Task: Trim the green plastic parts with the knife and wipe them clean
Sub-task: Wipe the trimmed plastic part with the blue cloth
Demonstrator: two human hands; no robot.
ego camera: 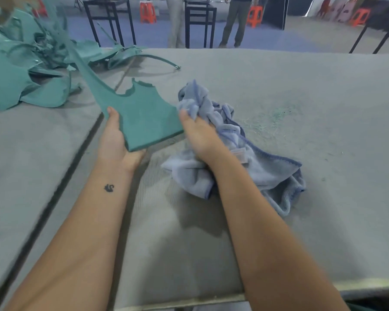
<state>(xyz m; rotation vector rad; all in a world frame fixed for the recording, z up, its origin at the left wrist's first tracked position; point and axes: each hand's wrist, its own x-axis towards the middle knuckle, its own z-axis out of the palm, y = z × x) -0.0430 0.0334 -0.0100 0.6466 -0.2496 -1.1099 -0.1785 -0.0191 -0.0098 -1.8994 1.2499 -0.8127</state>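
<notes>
Green part: a flat green plastic part (142,115) is held up over the grey surface (301,90), in the middle of the scene. It is wide at the near end and has a long thin strip that runs up to the far left. Its far edge looks rough and jagged.
Left hand: the left hand (116,140) holds the near left side of the green part. The thumb lies on top along the left edge, and the palm is under the near corner. The other fingers are hidden under the part.
Right hand: the right hand (198,133) grips a bunched-up blue cloth (240,162). The fingers are curled into the cloth. The thumb and the cloth are right at the right edge of the green part, touching it or very nearly; the picture is a bit blurry there.
Blue cloth: most of it lies crumpled on the surface, to the right of the green part and under the right arm. It has a darker blue stitched edge.
Green pile: more green plastic pieces (20,70) lie in a heap at the far left of the surface, well apart from the hands.
Green bits: tiny green scraps (276,117) are spread on the surface to the right of the cloth.
Far side: black frames (112,21), orange stools (147,12) and the legs of two standing people (234,21) are beyond the surface.
</notes>
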